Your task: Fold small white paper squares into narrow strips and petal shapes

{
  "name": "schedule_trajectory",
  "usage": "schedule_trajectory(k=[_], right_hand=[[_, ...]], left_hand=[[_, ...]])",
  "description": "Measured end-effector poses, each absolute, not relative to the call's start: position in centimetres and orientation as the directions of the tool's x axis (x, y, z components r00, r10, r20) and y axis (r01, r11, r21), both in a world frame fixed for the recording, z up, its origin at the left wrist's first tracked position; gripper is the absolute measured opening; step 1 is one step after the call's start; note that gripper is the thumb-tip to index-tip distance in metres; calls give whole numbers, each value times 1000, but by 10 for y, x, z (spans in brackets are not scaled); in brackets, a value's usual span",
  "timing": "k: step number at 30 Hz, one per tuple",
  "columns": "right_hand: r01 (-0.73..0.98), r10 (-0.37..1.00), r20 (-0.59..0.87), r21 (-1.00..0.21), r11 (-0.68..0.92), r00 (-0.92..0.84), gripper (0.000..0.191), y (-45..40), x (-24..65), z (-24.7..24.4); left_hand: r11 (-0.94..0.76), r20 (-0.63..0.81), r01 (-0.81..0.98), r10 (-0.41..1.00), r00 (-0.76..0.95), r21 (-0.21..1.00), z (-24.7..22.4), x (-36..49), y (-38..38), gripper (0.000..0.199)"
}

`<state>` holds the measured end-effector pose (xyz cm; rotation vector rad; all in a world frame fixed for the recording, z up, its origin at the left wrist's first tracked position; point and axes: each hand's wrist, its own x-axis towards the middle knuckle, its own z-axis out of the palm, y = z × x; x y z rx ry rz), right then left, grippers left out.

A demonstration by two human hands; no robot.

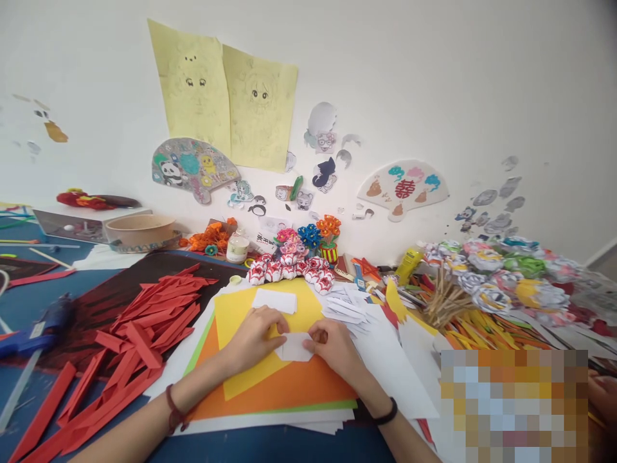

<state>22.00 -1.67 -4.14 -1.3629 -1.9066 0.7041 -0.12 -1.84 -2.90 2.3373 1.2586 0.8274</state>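
A small folded white paper (295, 347) is held between my two hands, just above the stacked coloured sheets. My left hand (258, 337) pinches its left edge with thumb and fingers. On its right edge my right hand (332, 344) has a similar pinch. Beneath lie a yellow sheet (236, 321) and an orange sheet (318, 386), with green and white sheets under them. Another folded white paper (274, 301) rests on the yellow sheet, beyond my left hand. A pile of folded white strips (349, 308) is beyond my right hand.
Folded red paper strips (139, 347) cover the left side, near a blue glue gun (41, 331). Paper flowers (289, 267) stand at the back. More paper flowers (496, 270) and yellow strips (482, 334) lie at the right. Another person's hand (602, 399) shows at the right edge.
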Motion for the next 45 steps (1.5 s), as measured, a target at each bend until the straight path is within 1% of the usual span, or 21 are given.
schedule_trajectory(k=[4, 6, 10, 13, 15, 18, 20, 24, 26, 28, 31, 34, 37, 41, 45], right_hand=[[570, 960, 150, -779, 262, -237, 8, -11, 224, -44], [561, 957, 139, -785, 263, -254, 10, -10, 226, -43], [513, 930, 204, -788, 341, -306, 16, -10, 227, -39], [494, 927, 228, -794, 355, -299, 8, -11, 226, -39], [506, 923, 261, -777, 374, -283, 5, -11, 225, -41], [516, 902, 324, -741, 430, -286, 8, -13, 224, -42], [525, 885, 356, -712, 466, -301, 10, -14, 223, -42], [581, 851, 399, -623, 524, -341, 8, -18, 223, -41], [589, 819, 439, -571, 572, -370, 7, -20, 223, -42], [583, 770, 487, -509, 633, -411, 10, -21, 224, -44], [576, 685, 547, -391, 718, -482, 17, -22, 226, -48], [577, 596, 584, -248, 778, -552, 23, -22, 229, -50], [575, 519, 590, -111, 811, -618, 28, -22, 230, -49], [590, 463, 574, 43, 806, -675, 31, -23, 229, -47], [590, 444, 550, 115, 799, -707, 31, -23, 228, -46]], left_hand=[[-522, 332, 627, 852, 404, 578, -33, 0, -18, 5], [-517, 335, 628, 856, 394, 582, -34, 1, -19, 4], [-547, 367, 635, 837, 406, 545, -33, 2, -21, 5], [-587, 404, 647, 808, 429, 486, -34, 3, -22, 7], [-617, 421, 650, 783, 457, 444, -35, 2, -23, 9], [-644, 428, 656, 760, 489, 393, -37, 0, -23, 11], [-648, 431, 660, 755, 494, 380, -39, -1, -23, 13], [-668, 457, 654, 734, 502, 354, -42, -3, -24, 16], [-688, 470, 653, 712, 521, 317, -43, -2, -26, 19], [-710, 473, 651, 686, 553, 268, -41, -1, -28, 25], [-721, 450, 659, 671, 589, 214, -37, -1, -32, 33], [-723, 426, 668, 668, 610, 178, -35, -1, -34, 29], [-739, 424, 662, 643, 638, 126, -37, -2, -35, 26], [-757, 445, 650, 605, 660, 64, -41, -3, -36, 29], [-768, 397, 639, 577, 714, -32, -39, -1, -37, 29]])
